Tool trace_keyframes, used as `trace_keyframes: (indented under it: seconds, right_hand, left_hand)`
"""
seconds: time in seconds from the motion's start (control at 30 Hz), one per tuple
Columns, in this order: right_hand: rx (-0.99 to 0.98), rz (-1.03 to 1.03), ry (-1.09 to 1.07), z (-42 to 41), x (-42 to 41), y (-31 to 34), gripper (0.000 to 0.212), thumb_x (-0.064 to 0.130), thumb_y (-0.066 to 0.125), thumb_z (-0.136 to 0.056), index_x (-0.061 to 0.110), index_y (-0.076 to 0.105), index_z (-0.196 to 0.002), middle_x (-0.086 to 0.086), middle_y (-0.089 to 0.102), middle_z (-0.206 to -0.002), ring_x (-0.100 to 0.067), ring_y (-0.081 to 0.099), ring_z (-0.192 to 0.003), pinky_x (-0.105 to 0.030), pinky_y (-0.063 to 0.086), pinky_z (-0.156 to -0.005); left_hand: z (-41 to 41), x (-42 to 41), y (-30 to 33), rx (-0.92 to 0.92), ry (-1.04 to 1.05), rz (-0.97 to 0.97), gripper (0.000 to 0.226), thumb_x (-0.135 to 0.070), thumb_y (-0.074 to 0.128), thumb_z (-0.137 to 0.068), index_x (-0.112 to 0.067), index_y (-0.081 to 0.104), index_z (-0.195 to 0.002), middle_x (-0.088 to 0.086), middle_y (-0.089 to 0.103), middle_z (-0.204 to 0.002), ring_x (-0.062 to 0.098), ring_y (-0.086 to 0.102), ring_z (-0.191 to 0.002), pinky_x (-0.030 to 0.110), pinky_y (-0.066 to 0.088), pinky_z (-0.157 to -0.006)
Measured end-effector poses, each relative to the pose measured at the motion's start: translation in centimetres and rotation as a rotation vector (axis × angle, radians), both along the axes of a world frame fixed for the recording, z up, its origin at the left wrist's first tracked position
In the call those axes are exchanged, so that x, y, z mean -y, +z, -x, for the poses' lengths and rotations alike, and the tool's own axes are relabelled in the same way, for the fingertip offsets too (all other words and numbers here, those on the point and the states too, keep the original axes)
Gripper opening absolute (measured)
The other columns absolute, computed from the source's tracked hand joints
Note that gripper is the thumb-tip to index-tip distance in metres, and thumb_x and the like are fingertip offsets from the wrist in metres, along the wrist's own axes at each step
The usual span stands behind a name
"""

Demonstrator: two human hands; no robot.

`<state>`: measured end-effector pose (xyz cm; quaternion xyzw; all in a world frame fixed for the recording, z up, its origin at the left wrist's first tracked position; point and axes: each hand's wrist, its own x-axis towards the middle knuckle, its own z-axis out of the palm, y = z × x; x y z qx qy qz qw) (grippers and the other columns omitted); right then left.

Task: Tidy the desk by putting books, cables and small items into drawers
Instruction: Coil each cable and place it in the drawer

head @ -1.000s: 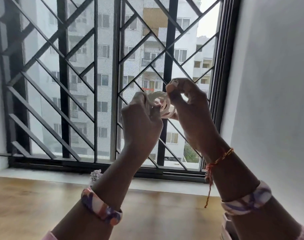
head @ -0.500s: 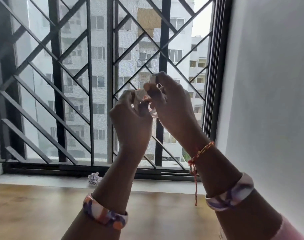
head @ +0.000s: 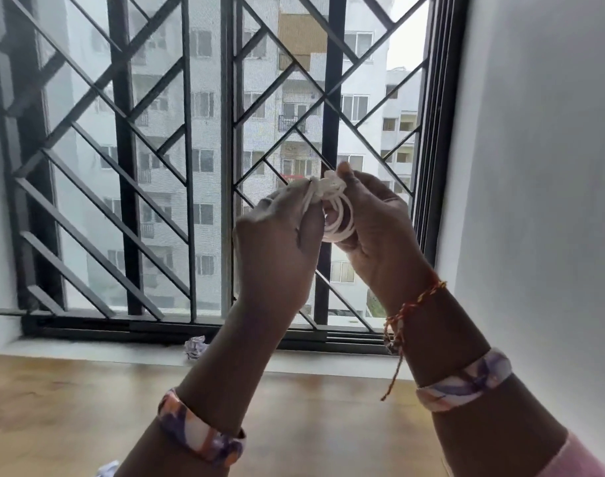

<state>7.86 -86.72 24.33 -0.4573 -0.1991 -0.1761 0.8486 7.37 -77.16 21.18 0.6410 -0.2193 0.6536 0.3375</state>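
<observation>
A thin white cable (head: 339,218) is wound into a small round coil of several smooth loops, with a tighter bunch of wraps knotted across its top. It is held up in the air between both hands, in front of the window (head: 204,160) and well above the table (head: 53,418).

The left hand (head: 277,246) is seen from the back, fingers curled in, pinching the strands at the coil's upper left edge. The right hand (head: 376,235) has its palm toward the coil; its thumb presses on the bunched wraps at the top while its curled fingers cup the loops from behind and below. Both hands grip the cable, and the two touch each other around it.

Each wrist carries a broad glossy bangle with a marbled purple, white and orange pattern. The right wrist also wears a twisted red and yellow thread (head: 407,315) with a loose tail hanging down. A pink sleeve edge shows at the lower right.

The table is smooth wood with a warm brown grain. A crumpled ball of paper (head: 196,346) lies on the pale sill at the foot of the window. The window's dark metal grille is made of straight bars crossing in diagonal diamond shapes. A plain matt white wall (head: 542,166) stands on the right.
</observation>
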Motion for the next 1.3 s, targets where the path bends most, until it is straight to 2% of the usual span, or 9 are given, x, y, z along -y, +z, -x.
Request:
trace_keyframes:
  seconds: [0.27,0.43,0.53,0.63,0.8,0.9,1.0,1.2,1.3]
  right_hand:
    - [0.176,0.328,-0.184,2.2,0.9,-0.2,0.017,0.014,0.052,-0.093,0.008,0.065,-0.099,-0.014,0.062,-0.08,-0.012,0.052,-0.053,-0.032,0.049,-0.062]
    - [0.258,0.728,-0.1,4.5,2.1,0.2,0.041,0.002,0.059,-0.085,0.01,0.053,-0.125,0.008,0.065,-0.095,-0.005,0.066,-0.073,-0.018,0.054,-0.065]
    - [0.299,1.03,-0.293,5.4,2.5,1.0,0.039,0.001,0.061,-0.085,0.009,0.056,-0.122,-0.001,0.065,-0.1,-0.014,0.069,-0.078,-0.028,0.058,-0.062]
    - [0.424,1.253,-0.667,5.7,1.5,1.3,0.013,0.013,0.058,-0.086,0.003,0.065,-0.092,-0.011,0.066,-0.083,-0.025,0.064,-0.072,-0.039,0.055,-0.063]
    - [0.379,1.14,-0.824,5.8,0.0,-0.1,0.047,0.037,0.052,-0.086,0.004,0.05,-0.053,-0.01,0.055,-0.052,-0.027,0.053,-0.05,-0.029,0.042,-0.05]
    - [0.319,0.913,-0.724,5.7,-0.5,-0.8,0.033,0.028,0.06,-0.081,-0.001,0.063,-0.065,-0.017,0.066,-0.062,-0.034,0.064,-0.062,-0.049,0.054,-0.062]
    - [0.3,0.887,-0.706,6.2,-0.6,-1.2,0.011,0.012,0.066,-0.08,0.006,0.071,-0.073,-0.01,0.07,-0.069,-0.027,0.067,-0.069,-0.047,0.055,-0.068]
    - [0.182,1.106,-0.713,9.3,-1.4,-1.6,0.023,0.018,0.049,-0.09,0.009,0.062,-0.073,-0.011,0.067,-0.075,-0.029,0.06,-0.067,-0.036,0.049,-0.061]
    - [0.078,1.377,-1.133,11.6,-2.5,-1.7,0.022,0.025,0.039,-0.095,0.017,0.056,-0.107,-0.011,0.057,-0.113,-0.031,0.056,-0.104,-0.037,0.047,-0.08]
  left_hand:
    - [1.2,-0.2,0.6,-0.063,0.091,-0.102,0.022,-0.019,0.055,-0.09,-0.003,0.068,-0.084,0.009,0.062,-0.056,0.014,0.047,-0.044,0.015,0.021,-0.052]
    - [2.3,-1.4,1.3,-0.089,-0.06,-0.149,0.022,-0.021,0.056,-0.089,-0.009,0.069,-0.077,-0.004,0.06,-0.051,0.004,0.054,-0.041,0.015,0.042,-0.046]
    - [2.8,-2.2,1.3,-0.173,-0.151,-0.179,0.019,-0.024,0.056,-0.087,-0.016,0.072,-0.081,0.003,0.067,-0.055,0.016,0.064,-0.047,0.033,0.05,-0.044]
    - [3.5,-2.6,1.4,-0.126,-0.111,-0.254,0.021,-0.022,0.057,-0.089,-0.013,0.068,-0.074,-0.002,0.058,-0.049,0.008,0.055,-0.041,0.023,0.045,-0.044]
    - [4.0,-3.6,1.9,-0.035,-0.047,-0.268,0.017,-0.015,0.058,-0.089,-0.003,0.069,-0.095,0.001,0.06,-0.064,-0.002,0.042,-0.055,0.001,0.031,-0.056]
    - [4.5,-3.6,1.2,-0.078,-0.017,-0.282,0.019,-0.019,0.056,-0.091,-0.007,0.068,-0.098,0.009,0.069,-0.077,0.013,0.058,-0.059,0.016,0.039,-0.057]
    - [5.2,-3.3,0.0,-0.162,-0.011,-0.293,0.032,-0.03,0.047,-0.093,-0.007,0.067,-0.104,0.011,0.071,-0.086,0.023,0.067,-0.067,0.026,0.05,-0.057]
    - [7.7,-2.9,-0.5,-0.151,0.019,-0.294,0.039,-0.029,0.04,-0.09,-0.006,0.066,-0.107,0.015,0.071,-0.092,0.036,0.069,-0.072,0.043,0.057,-0.058]
    - [9.3,-2.3,-0.1,-0.174,0.046,-0.246,0.033,-0.023,0.043,-0.091,-0.005,0.067,-0.104,0.015,0.072,-0.09,0.034,0.07,-0.072,0.038,0.057,-0.061]
